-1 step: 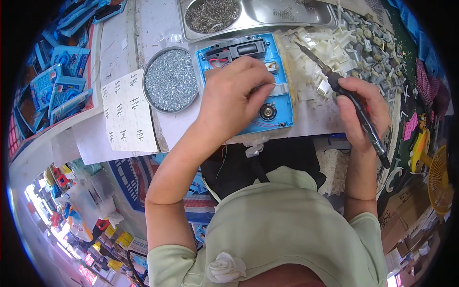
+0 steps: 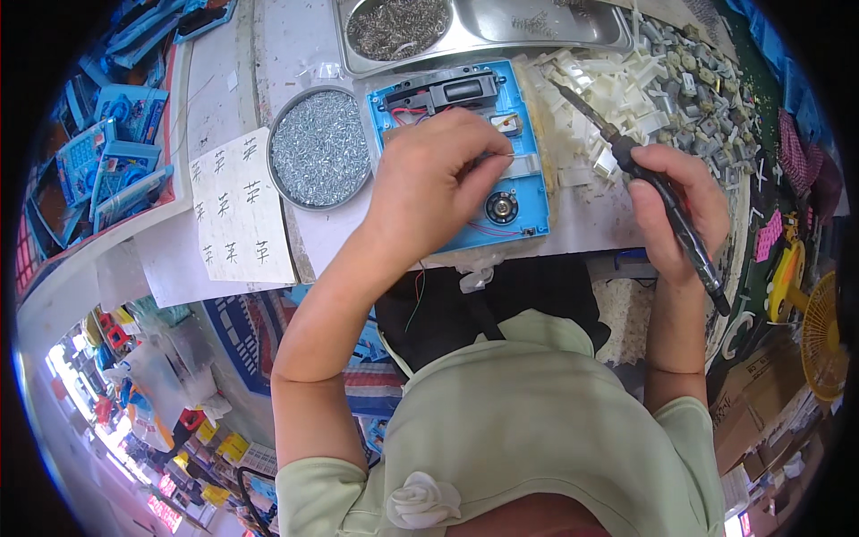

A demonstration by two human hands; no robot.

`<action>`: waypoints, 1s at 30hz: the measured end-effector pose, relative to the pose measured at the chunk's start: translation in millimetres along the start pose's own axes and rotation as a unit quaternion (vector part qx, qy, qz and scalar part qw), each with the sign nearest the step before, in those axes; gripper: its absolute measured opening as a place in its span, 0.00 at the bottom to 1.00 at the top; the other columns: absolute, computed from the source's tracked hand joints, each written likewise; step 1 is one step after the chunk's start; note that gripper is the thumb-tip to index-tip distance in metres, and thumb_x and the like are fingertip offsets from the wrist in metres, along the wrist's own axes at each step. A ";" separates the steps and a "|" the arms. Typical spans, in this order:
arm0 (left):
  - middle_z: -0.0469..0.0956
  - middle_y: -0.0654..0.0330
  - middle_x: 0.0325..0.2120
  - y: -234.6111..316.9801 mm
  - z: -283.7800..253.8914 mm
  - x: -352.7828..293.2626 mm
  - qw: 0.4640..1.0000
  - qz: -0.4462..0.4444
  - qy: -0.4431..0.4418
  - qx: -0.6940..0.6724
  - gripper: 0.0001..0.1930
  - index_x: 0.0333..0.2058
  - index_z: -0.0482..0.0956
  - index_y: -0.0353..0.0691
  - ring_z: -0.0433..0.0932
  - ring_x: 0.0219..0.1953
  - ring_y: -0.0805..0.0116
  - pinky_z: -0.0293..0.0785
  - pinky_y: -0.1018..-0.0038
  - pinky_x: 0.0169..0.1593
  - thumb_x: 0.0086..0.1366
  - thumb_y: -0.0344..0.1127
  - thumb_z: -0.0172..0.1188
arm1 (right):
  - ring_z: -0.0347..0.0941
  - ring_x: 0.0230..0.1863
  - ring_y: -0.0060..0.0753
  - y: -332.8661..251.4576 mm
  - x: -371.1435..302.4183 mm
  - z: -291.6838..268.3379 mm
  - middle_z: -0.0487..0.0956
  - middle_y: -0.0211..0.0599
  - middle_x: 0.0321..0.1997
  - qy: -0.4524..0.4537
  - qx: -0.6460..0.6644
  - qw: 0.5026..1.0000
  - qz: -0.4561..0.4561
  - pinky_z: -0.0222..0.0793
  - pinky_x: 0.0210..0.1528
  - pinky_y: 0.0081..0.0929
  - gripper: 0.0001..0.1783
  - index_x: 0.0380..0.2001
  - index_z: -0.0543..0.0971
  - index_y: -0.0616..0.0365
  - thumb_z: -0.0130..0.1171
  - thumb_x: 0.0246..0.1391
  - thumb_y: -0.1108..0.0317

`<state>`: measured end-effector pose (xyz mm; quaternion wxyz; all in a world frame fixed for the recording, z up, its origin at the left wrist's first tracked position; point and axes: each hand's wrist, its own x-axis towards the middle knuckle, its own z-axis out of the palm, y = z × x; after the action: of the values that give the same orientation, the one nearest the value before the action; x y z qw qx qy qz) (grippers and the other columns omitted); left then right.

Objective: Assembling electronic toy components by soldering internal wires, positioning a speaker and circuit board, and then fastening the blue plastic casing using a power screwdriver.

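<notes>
A blue plastic casing (image 2: 528, 201) lies open-side up on the table in front of me, with a black module (image 2: 463, 90), red wires and a round speaker (image 2: 501, 208) in it. Over its left half reaches my left hand (image 2: 438, 170), thumb and forefinger pinched beside a pale insert (image 2: 523, 167). Something thin shows at these fingertips, too small to name. My right hand (image 2: 684, 210) grips the black handle of a soldering iron (image 2: 662, 183) right of the casing. Its metal tip points up and left, above white plastic parts (image 2: 617, 89), apart from the casing.
Left of the casing stands a round dish (image 2: 320, 148) of small screws beside a paper (image 2: 242, 215) with handwriting. A metal tray (image 2: 488, 54) with springs is behind. Small grey parts (image 2: 702, 103) heap at the right; blue casings (image 2: 112, 170) fill a bin at far left.
My left hand has shifted very slightly left over the casing. My right hand and the soldering iron stay nearly where they were.
</notes>
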<state>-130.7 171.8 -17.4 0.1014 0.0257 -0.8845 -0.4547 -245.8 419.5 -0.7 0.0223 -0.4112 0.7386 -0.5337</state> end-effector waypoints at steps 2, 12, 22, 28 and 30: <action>0.82 0.59 0.34 -3.5 -4.9 -3.1 0.995 -0.063 -0.038 -0.065 0.04 0.33 0.83 0.40 0.82 0.34 0.57 0.76 0.66 0.34 0.59 0.28 0.68 | 0.76 0.34 0.20 -1.1 -0.1 -0.2 0.83 0.38 0.39 -0.017 -0.004 1.000 -0.023 0.69 0.39 0.16 0.15 0.45 0.81 0.66 0.68 0.53 0.78; 0.77 0.59 0.36 -11.0 -10.0 -6.2 0.989 0.114 -0.080 0.049 0.07 0.34 0.82 0.39 0.79 0.34 0.60 0.75 0.69 0.37 0.56 0.24 0.69 | 0.63 0.20 0.13 4.6 -12.4 -8.5 0.75 0.28 0.26 -0.121 0.171 0.976 0.062 0.54 0.23 0.16 0.11 0.35 0.78 0.64 0.68 0.48 0.74; 0.76 0.61 0.38 -10.6 -8.6 -8.1 0.988 0.117 -0.073 0.064 0.08 0.33 0.82 0.40 0.79 0.35 0.61 0.74 0.70 0.38 0.55 0.24 0.69 | 0.60 0.16 0.17 -1.2 -3.6 -0.7 0.70 0.26 0.18 -0.161 0.117 0.979 0.049 0.52 0.21 0.20 0.12 0.33 0.80 0.61 0.69 0.44 0.72; 0.76 0.61 0.37 -10.7 -9.5 -7.1 0.985 0.129 -0.078 0.086 0.08 0.33 0.81 0.41 0.79 0.35 0.61 0.74 0.70 0.37 0.55 0.24 0.69 | 0.60 0.16 0.17 -0.4 -2.5 0.5 0.69 0.24 0.18 -0.161 0.117 0.979 0.048 0.51 0.21 0.20 0.12 0.33 0.79 0.61 0.69 0.43 0.73; 0.76 0.61 0.37 -11.5 -8.5 -6.7 0.985 0.129 -0.077 0.086 0.08 0.33 0.81 0.41 0.79 0.35 0.60 0.74 0.69 0.37 0.55 0.24 0.69 | 0.59 0.16 0.17 -0.2 -2.5 1.2 0.69 0.24 0.17 -0.162 0.114 0.979 0.050 0.51 0.21 0.20 0.12 0.33 0.79 0.61 0.69 0.44 0.72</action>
<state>-123.1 159.2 -22.9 0.0883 -0.1153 -0.9212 -0.3610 -243.4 420.1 -2.0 0.2149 -0.4496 0.6789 -0.5393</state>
